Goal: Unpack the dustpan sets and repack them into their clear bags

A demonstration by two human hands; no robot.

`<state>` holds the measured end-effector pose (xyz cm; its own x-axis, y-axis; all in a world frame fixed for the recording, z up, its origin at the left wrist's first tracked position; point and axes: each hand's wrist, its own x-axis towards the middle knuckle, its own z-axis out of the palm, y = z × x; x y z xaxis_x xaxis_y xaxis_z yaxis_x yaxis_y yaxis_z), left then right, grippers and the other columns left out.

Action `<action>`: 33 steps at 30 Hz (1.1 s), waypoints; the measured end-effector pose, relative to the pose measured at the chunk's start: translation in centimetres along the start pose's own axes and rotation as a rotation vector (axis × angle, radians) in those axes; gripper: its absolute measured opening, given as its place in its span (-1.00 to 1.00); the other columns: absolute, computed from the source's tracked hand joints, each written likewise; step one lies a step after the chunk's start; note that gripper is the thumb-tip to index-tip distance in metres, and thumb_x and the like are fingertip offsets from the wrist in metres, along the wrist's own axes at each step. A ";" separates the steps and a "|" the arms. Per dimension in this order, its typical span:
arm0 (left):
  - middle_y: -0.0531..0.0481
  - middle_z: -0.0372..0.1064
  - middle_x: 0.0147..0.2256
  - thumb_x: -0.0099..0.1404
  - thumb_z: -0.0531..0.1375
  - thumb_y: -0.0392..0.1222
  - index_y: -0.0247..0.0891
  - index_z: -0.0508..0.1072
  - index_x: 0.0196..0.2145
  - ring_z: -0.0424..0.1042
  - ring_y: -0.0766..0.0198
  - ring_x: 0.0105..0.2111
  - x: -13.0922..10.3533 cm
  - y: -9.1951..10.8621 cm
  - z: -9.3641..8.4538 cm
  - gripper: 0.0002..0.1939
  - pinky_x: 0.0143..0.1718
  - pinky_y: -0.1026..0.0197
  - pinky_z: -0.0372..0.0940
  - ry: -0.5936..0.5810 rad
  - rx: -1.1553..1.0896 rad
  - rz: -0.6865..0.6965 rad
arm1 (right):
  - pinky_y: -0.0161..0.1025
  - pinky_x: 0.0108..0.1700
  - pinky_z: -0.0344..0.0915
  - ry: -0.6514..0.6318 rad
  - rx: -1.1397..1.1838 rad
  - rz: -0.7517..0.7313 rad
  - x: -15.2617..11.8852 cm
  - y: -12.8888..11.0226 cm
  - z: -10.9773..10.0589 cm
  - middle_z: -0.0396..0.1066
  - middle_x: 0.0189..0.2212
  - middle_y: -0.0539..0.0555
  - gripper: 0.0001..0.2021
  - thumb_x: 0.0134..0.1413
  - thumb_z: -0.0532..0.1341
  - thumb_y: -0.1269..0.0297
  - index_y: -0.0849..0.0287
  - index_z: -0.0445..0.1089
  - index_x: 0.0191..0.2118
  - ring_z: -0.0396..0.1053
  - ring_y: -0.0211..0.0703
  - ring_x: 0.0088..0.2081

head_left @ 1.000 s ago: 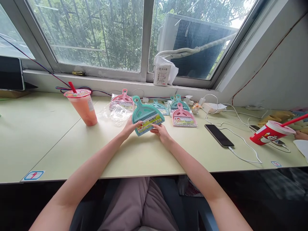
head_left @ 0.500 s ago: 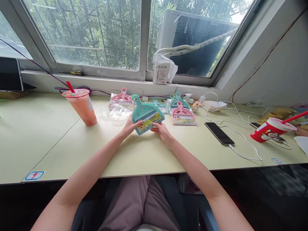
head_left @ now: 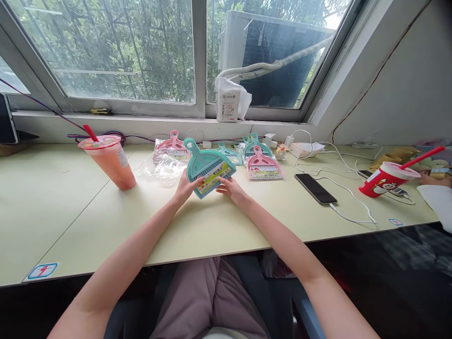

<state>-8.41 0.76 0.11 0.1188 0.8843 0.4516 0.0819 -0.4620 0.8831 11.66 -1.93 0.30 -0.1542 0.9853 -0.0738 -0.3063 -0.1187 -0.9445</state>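
A teal mini dustpan and brush set (head_left: 208,161) with a yellow-green printed label is held tilted above the desk, its looped handle up and to the left. My left hand (head_left: 184,189) grips its lower left edge, thumb over the front. At the lower right corner, my right hand (head_left: 233,191) has its thumb on the label side and its fingers under the edge. Behind lie more such sets: a pink one (head_left: 172,147) by crumpled clear plastic wrap (head_left: 163,170), a teal one (head_left: 229,154), another teal one (head_left: 257,144), and a wrapped pink one (head_left: 264,168) at the right.
On the left of the desk (head_left: 88,235) stands an orange drink cup (head_left: 110,165) with a straw. To the right are a charging phone (head_left: 315,188), white cables (head_left: 356,200) and a red cup (head_left: 384,181). A tissue pack (head_left: 228,104) stands on the windowsill.
The whole view has swung slightly to the right, so things appear further left. Both hands keep the same hold on the teal dustpan and brush set, which is tilted about as before.
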 end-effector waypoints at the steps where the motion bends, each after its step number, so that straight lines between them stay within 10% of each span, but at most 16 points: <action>1: -0.17 0.37 -0.01 0.09 0.35 0.10 -0.24 0.29 0.10 0.36 -0.06 0.04 0.0 0.1 0.0 -0.30 0.05 -0.08 0.28 0.009 0.003 -0.008 | -0.26 -0.18 0.46 -0.022 -0.006 -0.008 0.0 0.0 0.0 0.53 -0.21 -0.02 -0.67 -0.08 0.39 0.20 0.07 0.36 -0.17 0.49 -0.26 -0.32; 10: -0.18 0.36 0.00 0.04 0.35 0.20 -0.23 0.28 0.08 0.37 -0.07 0.03 -0.4 0.3 0.6 -0.25 0.01 -0.05 0.32 0.019 -0.010 -0.057 | -0.26 -0.25 0.44 0.089 -0.006 -0.018 0.1 0.0 0.0 0.54 -0.31 0.03 -0.72 -0.19 0.44 0.31 0.16 0.41 -0.30 0.48 -0.24 -0.38; 18: -0.22 0.42 -0.07 0.29 -0.16 0.42 -0.20 0.22 0.17 0.42 -0.05 -0.04 0.8 -1.2 -2.4 -0.24 -0.12 -0.05 0.38 0.150 0.181 -0.092 | -0.29 -0.28 0.40 0.132 -0.048 -0.089 -0.3 -0.7 -0.4 0.55 -0.33 0.03 -0.75 -0.20 0.41 0.26 0.15 0.41 -0.33 0.44 -0.26 -0.42; 23: -0.30 0.28 0.16 0.18 0.19 0.03 -0.24 0.41 0.02 0.10 -0.25 0.23 1.8 -3.2 -6.0 -0.50 0.22 -0.28 -0.01 0.168 0.786 -0.043 | -0.27 -0.28 0.39 0.126 -0.054 -0.088 -0.2 -0.4 -0.5 0.54 -0.35 0.02 -0.75 -0.19 0.39 0.28 0.15 0.42 -0.31 0.43 -0.26 -0.42; 29: -0.12 0.50 -0.26 0.12 0.11 -0.29 -0.09 0.57 -0.39 0.30 -0.16 0.05 1.3 -3.5 -6.2 -0.76 0.28 -0.40 -0.42 0.052 0.844 0.045 | -0.28 -0.26 0.39 0.115 -0.075 -0.088 -0.1 -0.1 -0.5 0.54 -0.30 0.03 -0.75 -0.17 0.38 0.26 0.16 0.42 -0.30 0.45 -0.26 -0.39; 33: -0.08 0.45 -0.12 0.12 0.11 -0.32 -0.06 0.59 -0.39 0.13 -0.20 0.19 1.3 -1.9 -5.7 -0.73 0.26 -0.42 -0.62 0.158 0.830 0.128 | -0.28 -0.28 0.40 0.113 -0.069 -0.080 -0.1 -0.1 -0.6 0.54 -0.30 0.04 -0.76 -0.17 0.38 0.27 0.16 0.42 -0.30 0.44 -0.26 -0.40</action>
<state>-14.06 3.15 -0.25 0.0424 0.7923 0.6087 0.7828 -0.4049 0.4725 12.28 -1.93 0.24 -0.0236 0.9993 -0.0296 -0.2476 -0.0345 -0.9683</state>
